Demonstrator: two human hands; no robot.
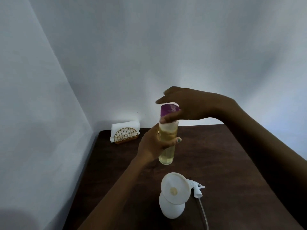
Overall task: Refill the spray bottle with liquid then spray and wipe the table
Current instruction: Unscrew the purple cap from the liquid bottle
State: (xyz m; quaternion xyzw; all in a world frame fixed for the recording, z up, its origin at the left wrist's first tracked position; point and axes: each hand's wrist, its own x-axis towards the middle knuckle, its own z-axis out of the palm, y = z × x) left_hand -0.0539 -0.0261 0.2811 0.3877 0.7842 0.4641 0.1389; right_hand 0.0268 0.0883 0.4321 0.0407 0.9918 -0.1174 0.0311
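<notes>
My left hand [154, 145] grips a clear bottle of yellow liquid [167, 156], held upright above the dark table [216, 163]. My right hand [186, 107] is at its purple cap [168, 110], thumb and fingers around the cap. Nearer to me stands the white spray bottle [172, 209] with a white funnel [175, 188] sitting in its neck. The white spray head [197, 188] lies on the table beside it, its clear tube [203, 211] trailing toward me.
A gold wire holder with white napkins [124, 132] stands at the table's far left corner. Pale walls close in behind and on the left. The table's left edge runs close to the left wall.
</notes>
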